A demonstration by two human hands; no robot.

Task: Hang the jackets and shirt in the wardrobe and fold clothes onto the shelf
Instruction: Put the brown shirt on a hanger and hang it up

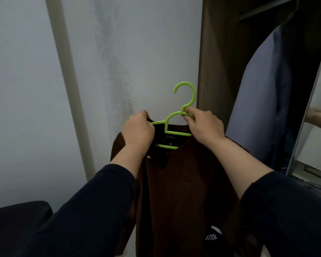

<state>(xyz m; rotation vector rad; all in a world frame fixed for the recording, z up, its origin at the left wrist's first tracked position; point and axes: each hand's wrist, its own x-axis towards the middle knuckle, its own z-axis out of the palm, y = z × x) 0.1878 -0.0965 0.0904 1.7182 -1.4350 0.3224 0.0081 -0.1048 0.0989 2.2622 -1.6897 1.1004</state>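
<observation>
Slippage is the main worry here: the brown jacket (183, 182) hangs on a green hanger (178, 127), held up in front of the pale wall, left of the wardrobe (220, 62) opening. The left hand (139, 130) is clenched around the jacket's left shoulder and the hanger's arm beneath it, while the right hand (204, 125) pinches the hanger at the base of its hook, fingers curled over the right arm. The right shoulder of the jacket is hidden behind that hand, so I cannot tell whether it sits fully on the hanger; if it does not, the garment will likely slide off that side once the left hand lets go. The hook points left, away from the wardrobe, so a turn seems needed before it reaches a rail, and that twist could shake the collar loose. A blue-grey garment (258, 99) already hangs just inside, to the right, and may snag or crowd the jacket. The rail itself is not clearly visible, so aiming the hook may need a look upward.
</observation>
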